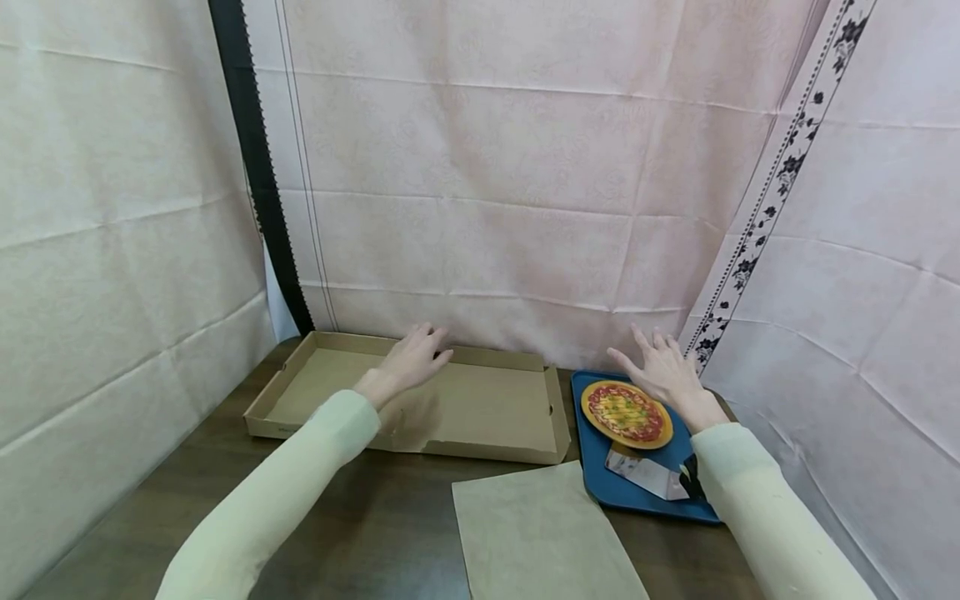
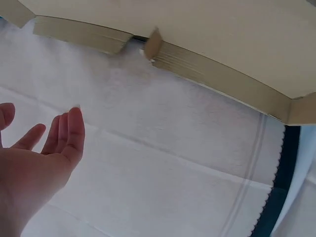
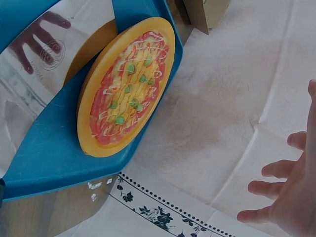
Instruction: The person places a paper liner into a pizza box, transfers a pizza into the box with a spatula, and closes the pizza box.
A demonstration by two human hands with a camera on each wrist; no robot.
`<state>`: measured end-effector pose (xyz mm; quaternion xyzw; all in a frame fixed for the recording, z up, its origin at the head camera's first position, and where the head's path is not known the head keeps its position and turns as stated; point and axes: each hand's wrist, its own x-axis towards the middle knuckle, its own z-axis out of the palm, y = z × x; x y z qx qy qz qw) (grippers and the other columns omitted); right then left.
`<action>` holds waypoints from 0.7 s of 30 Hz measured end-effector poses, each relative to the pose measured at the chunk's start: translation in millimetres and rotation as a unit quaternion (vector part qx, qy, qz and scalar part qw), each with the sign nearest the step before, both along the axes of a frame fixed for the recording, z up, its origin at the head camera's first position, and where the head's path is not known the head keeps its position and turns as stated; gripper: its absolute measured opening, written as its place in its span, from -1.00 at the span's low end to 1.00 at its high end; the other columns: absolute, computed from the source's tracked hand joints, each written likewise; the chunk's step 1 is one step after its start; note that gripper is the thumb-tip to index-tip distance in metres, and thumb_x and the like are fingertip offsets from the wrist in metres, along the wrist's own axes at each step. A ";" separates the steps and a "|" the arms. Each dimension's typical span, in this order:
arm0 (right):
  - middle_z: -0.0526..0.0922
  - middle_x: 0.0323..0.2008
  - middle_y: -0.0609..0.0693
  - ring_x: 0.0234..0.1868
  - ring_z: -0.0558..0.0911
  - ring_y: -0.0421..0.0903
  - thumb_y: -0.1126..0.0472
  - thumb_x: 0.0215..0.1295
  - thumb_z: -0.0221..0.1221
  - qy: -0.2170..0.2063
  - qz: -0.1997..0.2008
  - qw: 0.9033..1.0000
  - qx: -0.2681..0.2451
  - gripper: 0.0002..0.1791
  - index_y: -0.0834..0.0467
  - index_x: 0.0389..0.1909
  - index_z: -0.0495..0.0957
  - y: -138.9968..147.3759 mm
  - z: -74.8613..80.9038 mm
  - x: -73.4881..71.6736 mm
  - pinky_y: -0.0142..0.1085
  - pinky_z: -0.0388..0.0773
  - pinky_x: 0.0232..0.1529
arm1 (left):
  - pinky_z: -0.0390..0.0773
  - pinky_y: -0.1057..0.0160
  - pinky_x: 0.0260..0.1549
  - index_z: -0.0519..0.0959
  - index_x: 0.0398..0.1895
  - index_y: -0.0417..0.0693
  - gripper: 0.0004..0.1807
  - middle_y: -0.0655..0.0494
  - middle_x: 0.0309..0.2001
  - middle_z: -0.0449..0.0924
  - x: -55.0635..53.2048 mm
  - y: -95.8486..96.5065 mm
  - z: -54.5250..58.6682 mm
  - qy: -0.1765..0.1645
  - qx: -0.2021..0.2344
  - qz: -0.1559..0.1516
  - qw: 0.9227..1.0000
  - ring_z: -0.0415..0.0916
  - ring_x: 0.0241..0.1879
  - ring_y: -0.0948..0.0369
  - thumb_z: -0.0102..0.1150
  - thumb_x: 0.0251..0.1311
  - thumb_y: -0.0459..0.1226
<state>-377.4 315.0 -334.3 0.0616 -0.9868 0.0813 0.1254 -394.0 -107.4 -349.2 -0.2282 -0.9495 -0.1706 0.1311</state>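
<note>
A round pizza (image 1: 627,414) with a yellow-orange rim and green bits on top lies on a blue tray (image 1: 611,483) at the right. Beside it on the tray is a broad, shiny blade (image 3: 49,59) with a dark handle (image 1: 693,479); the blade mirrors a hand. My right hand (image 1: 660,371) hovers over the tray's far side, fingers spread, holding nothing. Over an open, shallow cardboard box (image 1: 502,400) is my left hand (image 1: 408,360), also holding nothing, its fingers loosely bent. In the left wrist view the left hand (image 2: 44,148) appears apart from the box wall (image 2: 217,74).
A sheet of plain brownish paper (image 1: 536,533) lies on the dark wooden table (image 1: 375,525) in front of the box and tray. Pale cloth (image 1: 480,167) hangs behind and along both sides. Small white scraps (image 3: 94,186) lie beside the tray.
</note>
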 end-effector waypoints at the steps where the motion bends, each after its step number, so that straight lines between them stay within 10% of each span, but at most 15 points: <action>1: -0.03 0.46 0.44 0.44 -0.04 0.46 -0.42 0.35 -0.22 0.000 -0.001 1.000 0.001 -0.07 0.08 0.54 -0.10 -0.2 0.4 0.1 0.55 -0.24 0.22 | 0.49 0.09 -0.15 0.36 0.32 -0.16 -0.50 -0.09 -0.02 0.45 1.0 2.8 -0.1 0.000 -0.001 -0.004 1.000 0.40 -0.07 0.05 -0.05 0.42 -0.11; 21: 0.12 0.41 0.45 0.37 0.13 0.47 -0.41 0.37 -0.22 0.018 0.001 1.000 -0.001 -0.10 0.15 0.49 0.06 -5.1 0.0 2.3 0.55 -0.12 0.19 | 0.53 0.08 -0.04 0.43 0.24 -0.12 -0.54 -0.06 0.07 0.47 14.7 49.6 -13.8 -0.014 -0.086 -0.066 0.994 0.43 0.07 0.02 0.01 0.40 -0.08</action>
